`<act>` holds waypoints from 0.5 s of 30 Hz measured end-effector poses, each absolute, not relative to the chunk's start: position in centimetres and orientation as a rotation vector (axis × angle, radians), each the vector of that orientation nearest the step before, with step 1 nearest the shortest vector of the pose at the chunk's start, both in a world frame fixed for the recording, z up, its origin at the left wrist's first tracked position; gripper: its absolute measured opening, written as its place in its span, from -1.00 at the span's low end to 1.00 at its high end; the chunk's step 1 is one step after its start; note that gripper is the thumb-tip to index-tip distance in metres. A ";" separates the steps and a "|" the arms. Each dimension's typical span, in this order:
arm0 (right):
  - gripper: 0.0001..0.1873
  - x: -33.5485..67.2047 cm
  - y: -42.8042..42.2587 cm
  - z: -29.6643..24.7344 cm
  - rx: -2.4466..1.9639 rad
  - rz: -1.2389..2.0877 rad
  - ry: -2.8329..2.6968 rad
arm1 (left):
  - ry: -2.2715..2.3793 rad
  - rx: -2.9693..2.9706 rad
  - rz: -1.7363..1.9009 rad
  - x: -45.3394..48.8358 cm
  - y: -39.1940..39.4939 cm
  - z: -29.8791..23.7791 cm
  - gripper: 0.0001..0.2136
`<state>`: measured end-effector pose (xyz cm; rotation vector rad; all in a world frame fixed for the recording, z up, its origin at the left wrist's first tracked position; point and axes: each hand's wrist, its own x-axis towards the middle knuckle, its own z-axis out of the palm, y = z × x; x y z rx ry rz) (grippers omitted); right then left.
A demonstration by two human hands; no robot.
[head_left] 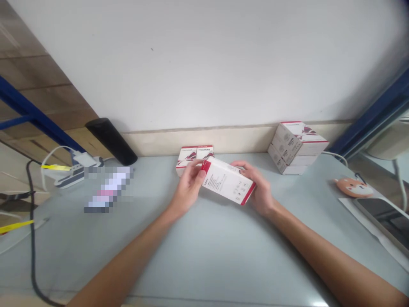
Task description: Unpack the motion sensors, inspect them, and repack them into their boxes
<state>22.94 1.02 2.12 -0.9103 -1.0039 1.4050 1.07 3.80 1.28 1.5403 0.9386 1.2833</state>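
Note:
A white cardboard box [227, 181] with red ends and small black print is held tilted above the table. My left hand [189, 184] grips its left end, thumb on the printed face. Around the right end, my right hand [258, 187] is closed, its fingers partly behind the box. Just behind my left hand, two similar small boxes [205, 152] stand side by side against the wall. A stack of the same kind of boxes [298, 147] stands farther right.
A black cylinder [111, 141] leans at the back left of the table [204, 256]. Near it are a blurred-out phone [110, 189] and a power strip [76, 170] with cables. An orange animal-shaped item [354, 187] and a dark-screened device [385, 221] lie at right.

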 end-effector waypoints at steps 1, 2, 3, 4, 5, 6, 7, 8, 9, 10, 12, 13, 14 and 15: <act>-0.65 22.9 1.1 2.0 -0.913 1.438 -0.965 | 0.943 1.494 1.229 0.9 3.8 1.6 -0.53; -0.64 23.0 1.2 1.9 -0.916 1.452 -0.931 | 0.948 1.452 1.190 0.8 3.8 1.7 -0.52; -0.63 23.0 1.2 1.7 -0.917 1.456 -0.907 | 0.957 1.411 1.166 0.7 3.9 1.9 -0.51; -0.63 23.0 1.3 1.6 -0.916 1.458 -0.895 | 0.964 1.376 1.151 0.6 3.9 1.9 -0.51; -0.64 23.0 1.3 1.6 -0.912 1.459 -0.891 | 0.966 1.350 1.137 0.5 3.9 1.8 -0.51; -0.64 23.0 1.3 1.5 -0.907 1.463 -0.892 | 0.964 1.322 1.131 0.4 4.0 1.8 -0.51; -0.65 23.0 1.3 1.5 -0.904 1.471 -0.887 | 0.954 1.285 1.136 0.3 4.1 1.7 -0.50; -0.65 22.9 1.2 1.5 -0.905 1.486 -0.873 | 0.933 1.245 1.144 0.3 4.1 1.7 -0.49; -0.65 22.9 1.2 1.5 -0.913 1.504 -0.850 | 0.909 1.207 1.158 0.3 4.1 1.8 -0.48; -0.65 22.9 1.2 1.5 -0.921 1.521 -0.820 | 0.887 1.177 1.173 0.4 4.1 1.9 -0.46; -0.65 23.0 1.2 1.6 -0.933 1.558 -0.755 | 0.869 1.146 1.193 0.6 4.0 2.3 -0.45; -0.64 23.0 1.3 1.7 -0.936 1.579 -0.728 | 0.881 1.143 1.200 0.7 3.9 2.5 -0.45; -0.64 23.0 1.3 1.7 -0.937 1.601 -0.709 | 0.905 1.136 1.211 0.8 3.8 2.7 -0.46; -0.63 23.1 1.4 1.8 -0.937 1.624 -0.696 | 0.937 1.123 1.225 0.9 3.7 2.8 -0.45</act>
